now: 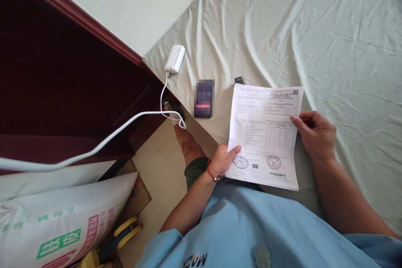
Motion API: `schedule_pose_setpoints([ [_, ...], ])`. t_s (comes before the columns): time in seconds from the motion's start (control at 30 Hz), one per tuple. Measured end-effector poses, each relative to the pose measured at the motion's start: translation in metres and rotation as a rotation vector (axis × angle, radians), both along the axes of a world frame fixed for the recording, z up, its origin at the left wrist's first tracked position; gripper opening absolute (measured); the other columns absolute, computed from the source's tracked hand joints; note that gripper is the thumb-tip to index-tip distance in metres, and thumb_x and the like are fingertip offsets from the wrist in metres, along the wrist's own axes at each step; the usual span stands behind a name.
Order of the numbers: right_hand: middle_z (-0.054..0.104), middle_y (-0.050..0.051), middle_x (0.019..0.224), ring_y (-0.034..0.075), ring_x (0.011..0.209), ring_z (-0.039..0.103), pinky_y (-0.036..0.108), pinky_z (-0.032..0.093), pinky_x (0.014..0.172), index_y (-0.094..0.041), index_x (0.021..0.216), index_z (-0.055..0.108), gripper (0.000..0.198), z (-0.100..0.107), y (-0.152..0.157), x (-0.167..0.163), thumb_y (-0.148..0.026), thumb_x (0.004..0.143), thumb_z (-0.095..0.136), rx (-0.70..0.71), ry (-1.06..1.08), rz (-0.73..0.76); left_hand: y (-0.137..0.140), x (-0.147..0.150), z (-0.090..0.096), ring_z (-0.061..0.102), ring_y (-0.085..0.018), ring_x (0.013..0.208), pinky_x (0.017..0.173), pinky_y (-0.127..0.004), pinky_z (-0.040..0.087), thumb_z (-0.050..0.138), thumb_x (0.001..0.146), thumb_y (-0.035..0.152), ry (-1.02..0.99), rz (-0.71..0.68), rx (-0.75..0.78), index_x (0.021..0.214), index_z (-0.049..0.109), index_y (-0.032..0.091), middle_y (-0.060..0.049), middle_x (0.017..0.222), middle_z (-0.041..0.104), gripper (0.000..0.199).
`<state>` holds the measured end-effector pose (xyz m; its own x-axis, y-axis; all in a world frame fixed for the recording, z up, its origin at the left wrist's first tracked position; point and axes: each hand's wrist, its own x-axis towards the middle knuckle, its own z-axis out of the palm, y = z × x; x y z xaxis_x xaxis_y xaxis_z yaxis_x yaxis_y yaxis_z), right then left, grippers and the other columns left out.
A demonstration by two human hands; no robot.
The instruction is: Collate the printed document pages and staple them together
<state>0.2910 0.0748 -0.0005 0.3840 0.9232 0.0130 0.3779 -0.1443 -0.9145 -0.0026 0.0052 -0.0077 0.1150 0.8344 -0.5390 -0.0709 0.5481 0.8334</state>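
A printed sheet of paper (pixel 266 134) with a table, two round stamps and a barcode is held up in front of my body, face toward me. My left hand (pixel 222 160) grips its lower left edge, thumb on top and fingers behind. At the right edge, my right hand (pixel 317 132) pinches the paper between thumb and curled fingers. The sheet may have others behind it; I cannot tell. Just left of the paper lies a dark phone (pixel 204 98), its screen blurred out. A small black object (pixel 239 80) pokes out beyond the top edge of the sheet.
A pale green bedsheet (pixel 351 71) covers the bed. Near its left corner lies a white power bank or adapter (pixel 175 58) with a white cable (pixel 125 123) running left. A dark red wooden cabinet (pixel 63 71) stands at left, above a printed white sack (pixel 63 213) and a yellow-wheeled object (pixel 127 232).
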Motion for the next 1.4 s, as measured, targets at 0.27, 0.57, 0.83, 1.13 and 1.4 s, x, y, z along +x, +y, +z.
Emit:
schedule_pose_setpoints([
  [0.27,0.074,0.001,0.074,0.017,0.064,0.063,0.032,0.047,0.062,-0.022,0.088,0.078,0.031,-0.0023,-0.0020,0.0036,-0.052,0.082,0.080,-0.038,-0.006,0.005,-0.0014,-0.0018,-0.0007,0.078,-0.042,0.124,0.111,-0.051,0.061,0.086,0.077,0.081,0.045,-0.038,0.026,0.126,0.083,0.007,-0.022,0.128,0.082,0.088],
  [0.57,0.074,0.002,0.072,0.018,0.063,0.064,0.031,0.049,0.059,-0.023,0.083,0.076,0.027,0.0023,-0.0005,-0.0007,-0.049,0.079,0.079,-0.023,-0.002,-0.013,-0.0021,-0.0019,-0.0035,0.079,-0.041,0.122,0.110,-0.051,0.062,0.088,0.078,0.076,0.039,-0.042,0.031,0.124,0.084,0.010,-0.020,0.130,0.081,0.081],
  [0.83,0.074,0.002,0.073,0.018,0.063,0.063,0.032,0.049,0.061,-0.022,0.086,0.077,0.027,0.0018,-0.0009,-0.0002,-0.049,0.081,0.078,-0.039,-0.038,0.007,-0.0035,0.0009,-0.0033,0.080,-0.041,0.121,0.109,-0.050,0.063,0.088,0.074,0.079,0.060,-0.023,0.012,0.123,0.085,0.009,-0.021,0.129,0.082,0.085],
  [1.13,0.073,0.002,0.072,0.018,0.065,0.063,0.032,0.048,0.064,-0.022,0.086,0.076,0.027,0.0010,-0.0014,0.0007,-0.049,0.083,0.077,-0.052,-0.076,0.012,-0.0032,0.0002,-0.0030,0.080,-0.041,0.121,0.109,-0.051,0.063,0.090,0.072,0.079,0.036,-0.015,-0.020,0.122,0.085,0.009,-0.021,0.130,0.082,0.085],
  [1.4,0.070,0.002,0.068,0.017,0.062,0.059,0.033,0.048,0.063,-0.022,0.085,0.075,0.027,0.0011,-0.0016,-0.0016,-0.049,0.081,0.074,-0.043,-0.128,0.003,0.0007,0.0009,0.0000,0.081,-0.041,0.116,0.108,-0.053,0.063,0.095,0.065,0.078,0.023,0.002,-0.058,0.116,0.086,0.009,-0.022,0.126,0.083,0.087],
])
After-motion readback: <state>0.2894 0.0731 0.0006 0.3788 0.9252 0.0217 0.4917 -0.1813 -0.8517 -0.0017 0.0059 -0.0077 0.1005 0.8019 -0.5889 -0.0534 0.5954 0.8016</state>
